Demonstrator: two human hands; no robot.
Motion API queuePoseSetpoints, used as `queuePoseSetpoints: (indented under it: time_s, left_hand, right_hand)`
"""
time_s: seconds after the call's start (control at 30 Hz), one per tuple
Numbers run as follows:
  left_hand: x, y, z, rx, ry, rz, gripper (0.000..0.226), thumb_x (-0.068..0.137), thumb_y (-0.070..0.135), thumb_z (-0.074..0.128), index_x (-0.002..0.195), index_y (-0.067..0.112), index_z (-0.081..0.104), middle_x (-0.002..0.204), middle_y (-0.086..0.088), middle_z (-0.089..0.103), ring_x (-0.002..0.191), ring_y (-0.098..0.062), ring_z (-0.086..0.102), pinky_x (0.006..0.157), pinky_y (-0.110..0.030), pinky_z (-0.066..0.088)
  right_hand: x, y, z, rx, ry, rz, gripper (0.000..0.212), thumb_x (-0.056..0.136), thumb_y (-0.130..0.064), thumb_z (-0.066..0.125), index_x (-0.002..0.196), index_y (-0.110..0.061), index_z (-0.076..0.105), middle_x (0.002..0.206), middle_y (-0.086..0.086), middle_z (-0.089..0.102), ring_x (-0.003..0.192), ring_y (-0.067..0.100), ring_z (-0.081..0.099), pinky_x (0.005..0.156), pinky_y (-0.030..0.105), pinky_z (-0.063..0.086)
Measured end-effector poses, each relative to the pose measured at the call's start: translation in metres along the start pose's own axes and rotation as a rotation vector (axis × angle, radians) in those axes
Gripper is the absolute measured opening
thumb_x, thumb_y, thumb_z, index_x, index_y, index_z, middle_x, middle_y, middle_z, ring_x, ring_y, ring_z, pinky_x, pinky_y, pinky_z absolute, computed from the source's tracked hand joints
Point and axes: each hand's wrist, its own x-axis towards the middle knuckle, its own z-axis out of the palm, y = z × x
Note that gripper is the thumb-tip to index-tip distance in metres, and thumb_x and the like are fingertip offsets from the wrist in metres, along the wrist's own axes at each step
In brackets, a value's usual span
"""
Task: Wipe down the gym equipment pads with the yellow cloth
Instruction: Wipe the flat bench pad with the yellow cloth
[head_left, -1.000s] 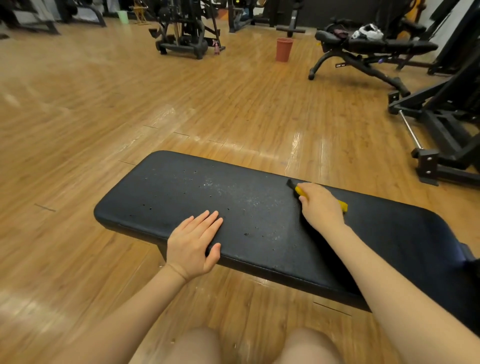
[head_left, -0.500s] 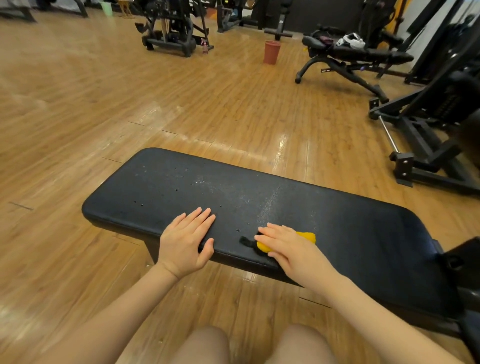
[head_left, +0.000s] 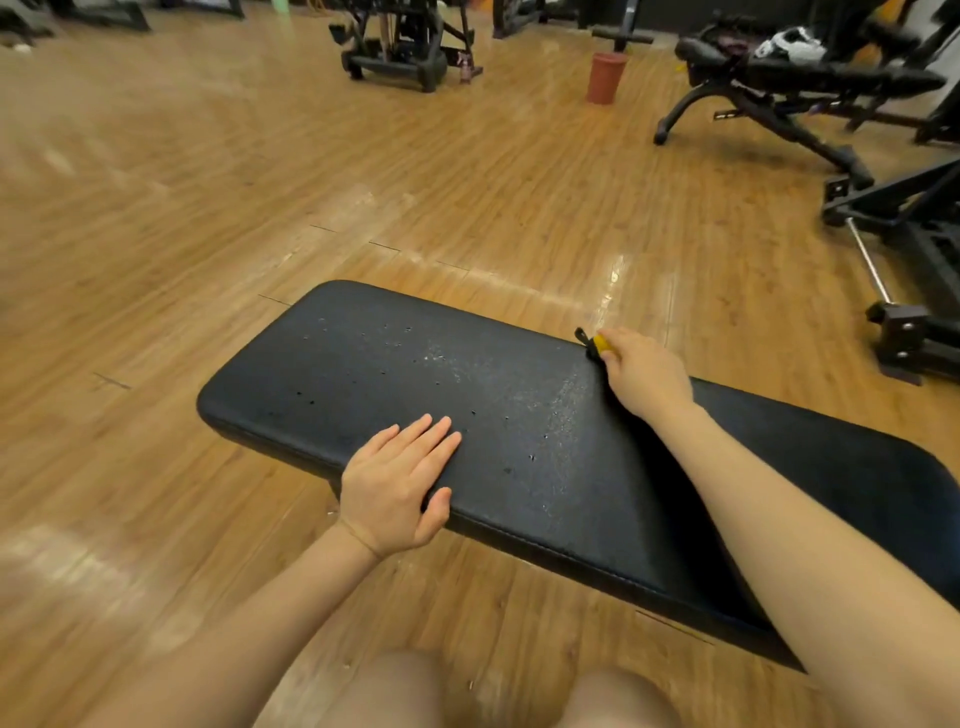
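Right hand (head_left: 645, 375): at the far edge of the pad, fingers curled over the yellow cloth, pressing it down.
Yellow cloth (head_left: 601, 343): mostly hidden under the right hand; a yellow bit and a small black tab (head_left: 583, 335) stick out toward the left.
Left hand (head_left: 396, 484): flat, fingers straight and together, palm resting on the pad's near edge, thumb over the rim.
Pad (head_left: 519, 415): long black cushion with small holes and pale specks, set across the wooden floor (head_left: 208, 208).
Further off: a red bin (head_left: 605, 78), a black incline bench (head_left: 789, 83), a machine frame (head_left: 914, 270) to the right.
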Motion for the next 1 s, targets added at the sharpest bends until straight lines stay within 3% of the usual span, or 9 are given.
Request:
queuePoseSetpoints:
  time_s: [0.07, 0.2, 0.4, 0.5, 0.6, 0.7, 0.8, 0.9, 1.0]
  left_hand:
    - [0.0, 0.0, -0.001, 0.003, -0.015, -0.006, 0.057, 0.092, 0.04, 0.025, 0.115, 0.011, 0.068, 0.121, -0.008, 0.064, 0.113, -0.024, 0.06, 0.095, -0.036, 0.04]
    - [-0.001, 0.001, -0.002, 0.003, -0.023, -0.031, 0.056, 0.092, 0.04, 0.025, 0.115, 0.012, 0.068, 0.121, -0.007, 0.064, 0.114, -0.023, 0.06, 0.097, -0.035, 0.04]
    - [0.0, 0.004, -0.003, -0.017, -0.001, -0.043, 0.049, 0.084, 0.035, 0.037, 0.114, 0.011, 0.068, 0.12, -0.007, 0.064, 0.113, -0.024, 0.06, 0.096, -0.036, 0.041]
    - [0.0, 0.005, -0.004, -0.028, 0.022, -0.041, 0.051, 0.09, 0.037, 0.03, 0.114, 0.011, 0.068, 0.119, -0.007, 0.065, 0.112, -0.024, 0.061, 0.096, -0.035, 0.04]
    - [0.0, 0.006, -0.005, -0.035, 0.036, -0.039, 0.051, 0.09, 0.037, 0.03, 0.113, 0.01, 0.068, 0.119, -0.008, 0.065, 0.112, -0.024, 0.061, 0.096, -0.036, 0.04]
    - [0.001, 0.006, -0.006, -0.039, 0.038, -0.037, 0.05, 0.088, 0.036, 0.033, 0.113, 0.011, 0.068, 0.119, -0.008, 0.065, 0.111, -0.024, 0.061, 0.095, -0.036, 0.04]
    - [0.0, 0.005, -0.003, -0.038, 0.04, -0.031, 0.049, 0.083, 0.034, 0.038, 0.113, 0.011, 0.068, 0.119, -0.008, 0.065, 0.112, -0.024, 0.061, 0.096, -0.035, 0.04]
    - [-0.001, 0.002, 0.001, -0.029, 0.057, -0.024, 0.049, 0.083, 0.034, 0.038, 0.113, 0.011, 0.069, 0.12, -0.007, 0.064, 0.112, -0.024, 0.061, 0.095, -0.036, 0.041]
    - [0.0, 0.001, 0.004, -0.02, 0.076, -0.01, 0.053, 0.091, 0.037, 0.029, 0.112, 0.011, 0.07, 0.119, -0.007, 0.065, 0.112, -0.023, 0.061, 0.094, -0.036, 0.042]
  right_hand:
    - [0.0, 0.001, -0.001, 0.028, 0.003, -0.028, 0.041, 0.095, -0.027, 0.046, 0.135, -0.018, 0.04, 0.139, 0.0, 0.044, 0.12, 0.027, 0.048, 0.087, 0.041, 0.045]
    - [-0.013, 0.02, -0.004, 0.118, -0.042, -0.107, 0.052, 0.091, -0.029, 0.053, 0.14, -0.025, 0.037, 0.148, -0.006, 0.035, 0.132, 0.019, 0.038, 0.101, 0.038, 0.04]
    - [-0.031, 0.005, -0.001, 0.108, -0.019, -0.123, 0.043, 0.093, -0.013, 0.049, 0.135, -0.024, 0.048, 0.143, -0.004, 0.043, 0.133, 0.017, 0.038, 0.106, 0.033, 0.033]
    - [-0.072, -0.017, 0.006, 0.177, -0.084, -0.267, 0.043, 0.093, -0.006, 0.048, 0.134, -0.019, 0.049, 0.144, -0.003, 0.042, 0.135, 0.017, 0.035, 0.111, 0.024, 0.021]
    - [-0.129, -0.035, 0.01, 0.184, -0.019, -0.511, 0.041, 0.082, -0.001, 0.056, 0.121, -0.014, 0.062, 0.132, 0.003, 0.056, 0.125, 0.019, 0.048, 0.107, 0.017, 0.022]
    - [-0.151, -0.033, 0.01, 0.091, 0.011, -0.659, 0.037, 0.08, -0.014, 0.054, 0.115, -0.016, 0.064, 0.125, 0.001, 0.061, 0.117, 0.017, 0.054, 0.105, 0.02, 0.024]
    - [-0.137, -0.029, 0.011, 0.072, 0.019, -0.712, 0.037, 0.084, -0.023, 0.042, 0.114, -0.02, 0.064, 0.124, -0.001, 0.062, 0.115, 0.018, 0.057, 0.099, 0.029, 0.04]
    - [-0.106, -0.02, 0.021, 0.1, 0.038, -0.77, 0.037, 0.077, -0.005, 0.054, 0.11, -0.018, 0.066, 0.121, 0.004, 0.063, 0.114, 0.024, 0.057, 0.096, 0.047, 0.036]
    - [-0.065, -0.01, 0.02, 0.158, 0.015, -0.645, 0.046, 0.077, 0.007, 0.055, 0.115, -0.016, 0.066, 0.126, 0.005, 0.06, 0.12, 0.028, 0.054, 0.093, 0.049, 0.046]
